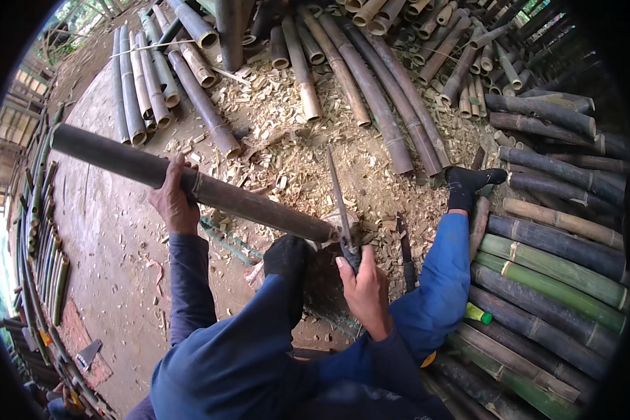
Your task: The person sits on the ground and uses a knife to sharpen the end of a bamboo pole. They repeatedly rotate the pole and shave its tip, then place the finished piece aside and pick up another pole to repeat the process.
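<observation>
A dark bamboo pole (pixel 259 203) slants across the middle, its far end up at the left and its near end by my black-covered left foot (pixel 287 255). My left hand (pixel 175 196) is wrapped round it near mid-length. In my right hand (pixel 364 287) is the dark handle of a long-bladed knife (pixel 338 189). Its narrow blade points away from me and passes close beside the pole's near end; whether they touch I cannot tell. Under that end sits a pale wooden block (pixel 346 222), partly hidden.
Wood chips (pixel 294 161) cover the ground ahead. Cut bamboo poles (pixel 378 105) lie beyond them, and a stack of dark and green bamboo (pixel 553 259) fills the right side. A green-capped bottle (pixel 477 313) lies by my right leg. At the lower left is a handsaw (pixel 88 353).
</observation>
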### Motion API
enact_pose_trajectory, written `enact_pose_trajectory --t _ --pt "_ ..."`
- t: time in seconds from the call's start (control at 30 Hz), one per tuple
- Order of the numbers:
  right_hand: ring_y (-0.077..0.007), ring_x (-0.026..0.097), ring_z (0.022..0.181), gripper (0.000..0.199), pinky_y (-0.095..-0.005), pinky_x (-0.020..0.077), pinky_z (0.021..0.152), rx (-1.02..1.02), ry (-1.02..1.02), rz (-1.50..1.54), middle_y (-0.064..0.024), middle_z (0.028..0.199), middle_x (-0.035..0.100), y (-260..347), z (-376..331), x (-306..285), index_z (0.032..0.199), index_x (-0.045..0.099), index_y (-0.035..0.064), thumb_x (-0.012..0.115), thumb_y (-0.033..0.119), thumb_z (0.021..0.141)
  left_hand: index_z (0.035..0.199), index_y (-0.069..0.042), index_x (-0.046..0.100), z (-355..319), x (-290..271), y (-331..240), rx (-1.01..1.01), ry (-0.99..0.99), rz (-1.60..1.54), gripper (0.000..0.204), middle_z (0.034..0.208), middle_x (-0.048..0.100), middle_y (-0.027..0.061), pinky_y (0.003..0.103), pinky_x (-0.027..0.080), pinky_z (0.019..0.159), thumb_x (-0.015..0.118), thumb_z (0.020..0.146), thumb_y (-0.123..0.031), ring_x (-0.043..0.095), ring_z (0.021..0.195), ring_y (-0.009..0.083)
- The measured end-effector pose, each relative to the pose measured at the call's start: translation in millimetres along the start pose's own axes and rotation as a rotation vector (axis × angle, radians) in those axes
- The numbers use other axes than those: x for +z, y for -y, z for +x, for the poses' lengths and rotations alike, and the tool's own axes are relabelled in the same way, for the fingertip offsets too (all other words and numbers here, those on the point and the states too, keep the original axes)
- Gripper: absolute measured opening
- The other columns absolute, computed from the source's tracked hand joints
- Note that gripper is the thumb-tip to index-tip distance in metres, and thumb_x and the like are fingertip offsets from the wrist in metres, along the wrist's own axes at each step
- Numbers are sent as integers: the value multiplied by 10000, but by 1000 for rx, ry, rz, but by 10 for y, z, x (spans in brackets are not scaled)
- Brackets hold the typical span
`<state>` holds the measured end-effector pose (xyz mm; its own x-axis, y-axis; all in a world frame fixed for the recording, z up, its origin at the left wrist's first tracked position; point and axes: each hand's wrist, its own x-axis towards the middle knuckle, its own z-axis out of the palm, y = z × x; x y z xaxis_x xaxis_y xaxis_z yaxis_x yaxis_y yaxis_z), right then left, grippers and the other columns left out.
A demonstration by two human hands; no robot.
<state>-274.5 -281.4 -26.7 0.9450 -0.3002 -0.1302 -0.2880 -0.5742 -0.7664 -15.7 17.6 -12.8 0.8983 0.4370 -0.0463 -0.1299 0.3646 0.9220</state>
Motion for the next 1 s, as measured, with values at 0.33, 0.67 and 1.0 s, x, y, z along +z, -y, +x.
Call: enact_pose_trajectory --t 0.33,0.67,1.0 --pt "-525 675 774 367 -611 516 626 54 89 -209 -319 803 672 164 341 218 1092 446 1 580 341 1049 1066 74 674 -27 113 -92 -12 83 -10 287 884 716 133 331 600 708 814 848 -48 719 746 223" --pt "-505 697 827 417 -562 550 693 368 193 -401 -284 925 713 74 339 290 1193 509 -25 644 327 1014 1042 65 677 -19 179 -113 -41 94 -26 247 861 708 122 332 597 709 800 854 -37 712 743 218" --pt "-471 714 802 362 -516 552 653 -134 -186 121 -244 905 728 84 144 159 1238 513 -17 651 240 1022 1261 13 534 -52 65 -126 -50 443 -174 437 1095 667 124 393 600 872 747 880 -14 703 940 251"
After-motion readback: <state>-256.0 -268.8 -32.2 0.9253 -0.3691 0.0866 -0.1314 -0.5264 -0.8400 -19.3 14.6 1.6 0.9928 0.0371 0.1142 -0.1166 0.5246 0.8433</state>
